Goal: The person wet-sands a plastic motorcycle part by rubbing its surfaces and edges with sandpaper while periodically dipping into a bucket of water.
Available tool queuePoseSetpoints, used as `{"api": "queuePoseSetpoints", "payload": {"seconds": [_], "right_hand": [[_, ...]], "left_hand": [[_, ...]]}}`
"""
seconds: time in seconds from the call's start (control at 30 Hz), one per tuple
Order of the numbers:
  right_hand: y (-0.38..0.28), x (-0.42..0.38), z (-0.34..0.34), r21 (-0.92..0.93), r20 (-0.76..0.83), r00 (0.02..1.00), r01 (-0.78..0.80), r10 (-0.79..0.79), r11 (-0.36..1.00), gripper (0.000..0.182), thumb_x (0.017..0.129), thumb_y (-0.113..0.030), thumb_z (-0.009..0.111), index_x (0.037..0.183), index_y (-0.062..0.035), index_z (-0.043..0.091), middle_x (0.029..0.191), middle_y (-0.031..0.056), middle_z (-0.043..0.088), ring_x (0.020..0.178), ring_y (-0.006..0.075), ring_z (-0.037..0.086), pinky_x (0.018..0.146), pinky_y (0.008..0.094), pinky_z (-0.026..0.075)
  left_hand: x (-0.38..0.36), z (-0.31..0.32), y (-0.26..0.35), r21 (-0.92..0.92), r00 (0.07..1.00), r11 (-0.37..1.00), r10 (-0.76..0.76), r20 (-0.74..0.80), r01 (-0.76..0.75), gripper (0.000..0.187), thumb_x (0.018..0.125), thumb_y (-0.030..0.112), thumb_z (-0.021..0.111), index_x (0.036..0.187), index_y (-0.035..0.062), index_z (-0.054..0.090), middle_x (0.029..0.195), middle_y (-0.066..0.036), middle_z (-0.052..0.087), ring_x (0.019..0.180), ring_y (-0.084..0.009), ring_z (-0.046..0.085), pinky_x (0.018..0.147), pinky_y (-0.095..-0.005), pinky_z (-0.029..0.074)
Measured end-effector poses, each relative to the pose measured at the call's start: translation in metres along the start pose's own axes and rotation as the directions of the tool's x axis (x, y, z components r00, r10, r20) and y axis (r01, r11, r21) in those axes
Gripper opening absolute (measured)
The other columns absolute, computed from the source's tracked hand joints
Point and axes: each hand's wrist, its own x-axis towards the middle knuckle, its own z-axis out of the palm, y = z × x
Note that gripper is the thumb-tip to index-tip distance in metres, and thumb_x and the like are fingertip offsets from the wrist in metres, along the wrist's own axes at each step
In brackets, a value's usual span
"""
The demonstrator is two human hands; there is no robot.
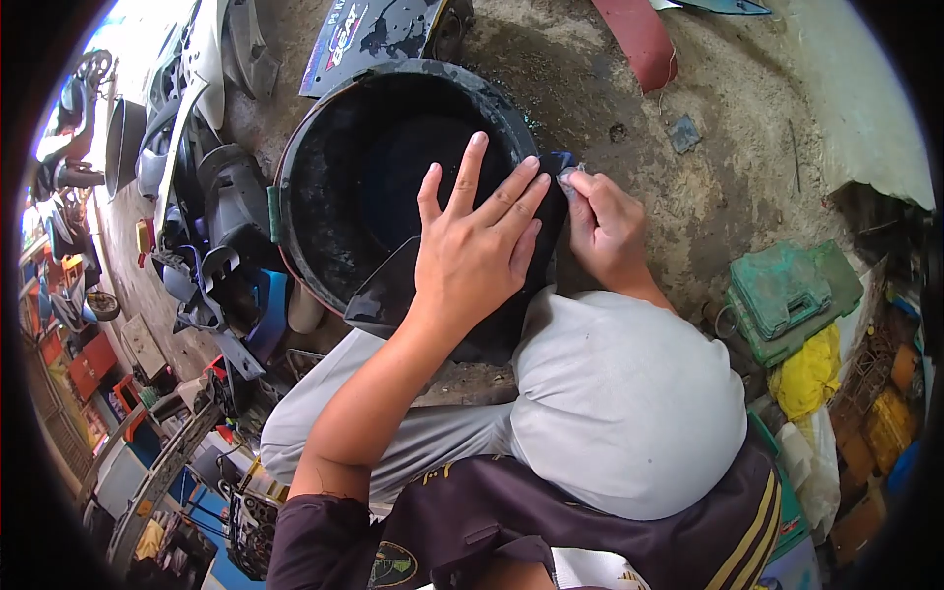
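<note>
A dark plastic panel (482, 334) leans across the near right rim of a black bucket (295, 182), with its lower end by my knees. My left hand (472, 231) lies over the panel, fingers stretched out and spread, the fingertips reaching to its upper right part. Just to the right, my right hand (608, 221) pinches a small crumpled greyish scrap (568, 175) between thumb and forefinger, right at the panel's upper right edge. The scrap's material is unclear. Dark liquid seems to fill the bucket's bottom.
Behind the bucket lies a dark panel with lettering (369, 44). A red strip (639, 44) rests on the wet concrete floor. Motorcycle fairings (236, 197) crowd the left. At right are a green case (782, 290) and a yellow cloth (808, 372).
</note>
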Motion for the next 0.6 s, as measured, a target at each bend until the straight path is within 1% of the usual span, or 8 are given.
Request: {"api": "queuePoseSetpoints", "payload": {"seconds": [0.1,0.2,0.23,0.37,0.47,0.57,0.6], "right_hand": [[0.0065,0.0055,0.0012,-0.057,-0.076,0.993,-0.093,0.088,0.994,0.021,0.094,0.003,0.074,0.114,-0.0038,0.071,0.086,0.0128,0.071,0.069,0.033,0.071,0.062,0.0423,0.055],[0.0008,0.0006,-0.001,-0.028,-0.009,1.0,-0.007,0.006,1.0,0.019,0.095,0.001,0.074,0.113,-0.004,0.071,0.087,0.0128,0.072,0.07,0.0324,0.072,0.063,0.0417,0.055],[0.0016,0.0018,-0.0017,-0.035,-0.017,1.0,-0.016,0.016,0.999,0.018,0.095,0.001,0.074,0.112,-0.0041,0.071,0.086,0.0126,0.072,0.07,0.0323,0.072,0.063,0.042,0.055],[-0.0014,0.0009,-0.006,-0.094,0.018,0.992,-0.122,0.125,0.988,0.016,0.099,0.0,0.074,0.115,-0.0008,0.072,0.097,0.0169,0.078,0.083,0.0336,0.078,0.071,0.0394,0.06],[0.0019,0.0011,-0.0037,-0.07,-0.024,0.993,-0.119,0.118,0.99,0.016,0.099,0.0,0.073,0.115,-0.0005,0.072,0.099,0.017,0.078,0.084,0.0336,0.078,0.072,0.0397,0.06],[0.0002,0.0061,0.0008,-0.067,-0.088,0.994,-0.074,0.068,0.995,0.014,0.096,0.001,0.074,0.11,-0.0044,0.072,0.088,0.0125,0.075,0.075,0.0331,0.074,0.066,0.0412,0.057],[0.0009,0.0057,0.0006,-0.07,-0.081,0.995,-0.071,0.066,0.995,0.015,0.096,0.001,0.074,0.11,-0.0043,0.072,0.088,0.0126,0.075,0.075,0.0332,0.074,0.066,0.0414,0.057]], "left_hand": [[0.0004,-0.0003,-0.0001,0.004,1.0,1.0,0.001,0.008,-0.001,0.049,0.097,0.022,0.076,0.146,0.0243,0.072,0.157,0.005,0.065,0.165,-0.0347,0.033,0.128,-0.0606,0.021],[0.0004,-0.0007,0.0007,0.003,1.0,1.0,-0.004,0.004,0.003,0.049,0.097,0.022,0.076,0.145,0.0244,0.073,0.157,0.005,0.065,0.165,-0.0346,0.033,0.128,-0.0604,0.021],[0.0009,-0.0007,0.0001,0.005,1.0,1.0,-0.001,0.001,0.001,0.048,0.097,0.022,0.076,0.145,0.0244,0.073,0.157,0.005,0.065,0.164,-0.0346,0.033,0.128,-0.0603,0.021],[-0.0011,0.0001,0.0006,0.001,1.0,1.0,-0.002,0.001,0.002,0.048,0.096,0.022,0.076,0.144,0.0245,0.073,0.157,0.005,0.065,0.164,-0.0345,0.034,0.128,-0.0599,0.021],[0.0012,0.0002,0.0003,0.004,1.0,1.0,0.003,-0.006,-0.003,0.048,0.096,0.022,0.076,0.144,0.0244,0.073,0.157,0.005,0.065,0.164,-0.0345,0.034,0.128,-0.0598,0.021],[-0.0011,-0.0005,0.0007,-0.002,1.0,1.0,-0.004,0.003,0.004,0.048,0.097,0.022,0.076,0.144,0.0243,0.074,0.157,0.005,0.065,0.164,-0.0345,0.034,0.128,-0.0599,0.022],[0.0005,-0.001,0.0006,-0.004,1.0,1.0,-0.003,0.001,0.003,0.047,0.097,0.022,0.076,0.144,0.0243,0.074,0.157,0.005,0.065,0.164,-0.0345,0.034,0.128,-0.06,0.022]]}}
